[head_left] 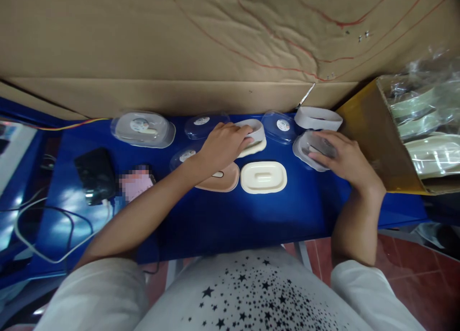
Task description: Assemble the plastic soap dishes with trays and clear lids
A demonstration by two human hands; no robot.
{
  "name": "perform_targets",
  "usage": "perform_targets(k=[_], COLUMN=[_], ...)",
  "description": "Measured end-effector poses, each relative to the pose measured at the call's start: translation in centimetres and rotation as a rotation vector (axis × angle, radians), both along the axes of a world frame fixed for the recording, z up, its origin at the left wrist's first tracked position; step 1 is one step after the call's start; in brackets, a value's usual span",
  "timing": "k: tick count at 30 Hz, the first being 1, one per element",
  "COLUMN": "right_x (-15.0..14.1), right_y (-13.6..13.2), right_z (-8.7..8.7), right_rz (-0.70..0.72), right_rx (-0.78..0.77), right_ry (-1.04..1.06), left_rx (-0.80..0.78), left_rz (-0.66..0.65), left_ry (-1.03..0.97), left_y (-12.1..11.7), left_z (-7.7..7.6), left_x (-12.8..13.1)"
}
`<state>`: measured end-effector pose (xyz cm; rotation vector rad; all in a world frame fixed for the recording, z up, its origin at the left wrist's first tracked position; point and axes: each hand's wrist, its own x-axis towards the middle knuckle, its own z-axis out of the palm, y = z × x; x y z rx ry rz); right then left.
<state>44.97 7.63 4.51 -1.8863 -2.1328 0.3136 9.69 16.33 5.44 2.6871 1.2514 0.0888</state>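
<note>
My left hand (228, 142) is closed around the near side of a white oval ring-shaped wall (257, 130), which sits over a cream scalloped tray (257, 149). My right hand (343, 154) grips a greyish see-through oval piece (321, 144) on a pale grey scalloped base (302, 151); whether they are joined I cannot tell. Another white oval ring (319, 118) stands just behind. Between my hands, nearer to me, lies a cream oval dish (264, 177) with a raised bar. A brown oval dish (224, 178) is partly covered by my left forearm.
Clear lids with round stickers (282, 125) lie along the back, beside a covered white oval box (143, 129). On the left are a black device (94, 173), a pink item (137, 183) and cables. A carton (381, 134) of bagged pieces borders the right; a cardboard wall (179, 39) stands behind.
</note>
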Motion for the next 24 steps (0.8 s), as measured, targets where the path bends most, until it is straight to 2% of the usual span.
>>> perform_targets(k=[3, 5, 7, 10, 13, 17, 20, 24], right_x=[-0.1, -0.8, -2.0, -4.1, -5.2, -4.8, -4.5, -4.6], right_y=[0.0, -0.3, -1.1, -3.4, -5.7, -7.1, -6.9, -6.7], right_z=[0.8, 1.1, 1.1, 0.1, -2.0, -3.9, -3.4, -1.8], right_rz=[0.026, -0.032, -0.058, 0.023, 0.026, -0.011, 0.054, 0.063], right_rx=[0.111, 0.245, 0.314, 0.250, 0.210, 0.228, 0.206, 0.257], right_ry=[0.040, -0.051, -0.128, -0.151, -0.190, -0.169, -0.080, -0.015], left_rx=[-0.002, 0.014, 0.060, 0.127, 0.051, 0.025, 0.038, 0.051], left_rz=[-0.008, -0.017, -0.037, -0.105, -0.232, -0.172, -0.142, -0.152], left_ry=[0.020, -0.009, -0.067, -0.099, -0.088, -0.064, -0.013, -0.048], left_y=[-0.2, -0.5, -1.2, -3.2, -5.9, -8.8, -9.4, -9.6], left_z=[-0.7, -1.0, -0.9, -0.4, 0.1, -0.5, -1.8, -2.4], left_x=[0.1, 0.0, -0.5, -2.7, -6.4, -11.2, -12.8, -12.4])
